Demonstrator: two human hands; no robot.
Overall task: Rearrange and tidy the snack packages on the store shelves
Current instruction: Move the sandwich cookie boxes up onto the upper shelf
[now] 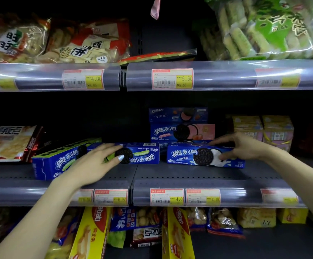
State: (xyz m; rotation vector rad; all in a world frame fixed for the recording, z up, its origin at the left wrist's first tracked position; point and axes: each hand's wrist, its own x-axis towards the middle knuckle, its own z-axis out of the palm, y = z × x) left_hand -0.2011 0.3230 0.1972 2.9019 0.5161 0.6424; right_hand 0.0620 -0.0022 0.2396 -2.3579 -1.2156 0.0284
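I have the left hand [97, 161] resting open on the upside-down cookie box [133, 153] and the right hand [245, 146] gripping the white-cream box [204, 156], both boxes lying lengthwise left-to-right along the middle shelf [189, 174], front edge

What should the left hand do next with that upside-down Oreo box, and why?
Probably turn the green-flavour Oreo box upright: its print reads inverted, unlike the white-cream Oreo box under the right hand. The left hand already rests on it.
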